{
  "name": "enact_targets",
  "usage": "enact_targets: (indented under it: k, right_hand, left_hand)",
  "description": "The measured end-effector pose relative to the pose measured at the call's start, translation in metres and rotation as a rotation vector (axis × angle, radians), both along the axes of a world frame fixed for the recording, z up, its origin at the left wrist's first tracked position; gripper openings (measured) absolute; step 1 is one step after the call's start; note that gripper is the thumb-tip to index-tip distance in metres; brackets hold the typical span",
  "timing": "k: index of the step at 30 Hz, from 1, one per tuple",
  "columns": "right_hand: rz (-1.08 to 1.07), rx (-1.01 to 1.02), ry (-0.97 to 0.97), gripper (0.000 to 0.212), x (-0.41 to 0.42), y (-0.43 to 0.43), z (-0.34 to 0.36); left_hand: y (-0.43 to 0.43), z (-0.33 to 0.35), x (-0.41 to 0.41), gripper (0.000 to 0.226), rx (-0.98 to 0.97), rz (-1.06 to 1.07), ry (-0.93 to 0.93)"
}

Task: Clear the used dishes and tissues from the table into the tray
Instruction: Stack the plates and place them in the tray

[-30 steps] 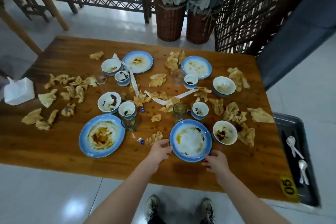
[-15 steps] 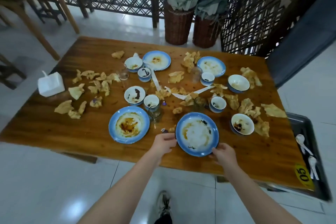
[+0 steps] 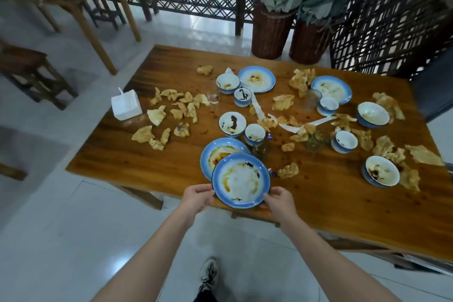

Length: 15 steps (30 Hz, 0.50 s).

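We hold the plate (image 3: 241,180) at the table's (image 3: 147,162) near edge, left hand (image 3: 197,197) curled on its 8 o'clock rim, right hand (image 3: 278,201) at 4 o'clock. It overlaps a second plate (image 3: 215,152) at its 11 o'clock.

A soiled plate (image 3: 241,180) between left hand (image 3: 197,197) and right hand (image 3: 278,202), perhaps aloft

**Colours of the tableware and surfaces.**
The front plate (image 3: 241,180) has a blue rim, white centre and orange-brown smears; the bowl (image 3: 232,124) is white with dark stains; tissues (image 3: 288,170) are tan; the table (image 3: 343,203) shows amber wood grain; the tissue box (image 3: 125,105) is white.
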State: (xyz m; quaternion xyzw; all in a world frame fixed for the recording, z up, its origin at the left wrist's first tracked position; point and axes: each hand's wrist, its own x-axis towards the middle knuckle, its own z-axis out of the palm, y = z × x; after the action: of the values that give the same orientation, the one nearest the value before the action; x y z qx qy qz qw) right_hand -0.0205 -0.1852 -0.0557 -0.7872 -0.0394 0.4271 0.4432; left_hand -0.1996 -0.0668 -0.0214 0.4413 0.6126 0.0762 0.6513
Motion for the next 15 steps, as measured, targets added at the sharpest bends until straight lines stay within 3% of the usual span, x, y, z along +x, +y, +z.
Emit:
enact_targets:
  k: [15]
  right_hand:
    - [-0.085,-0.13,-0.078,0.015,-0.016,0.09,-0.022]
  left_hand:
    - [0.111,-0.036,-0.005,0.029,-0.119,-0.1,0.031]
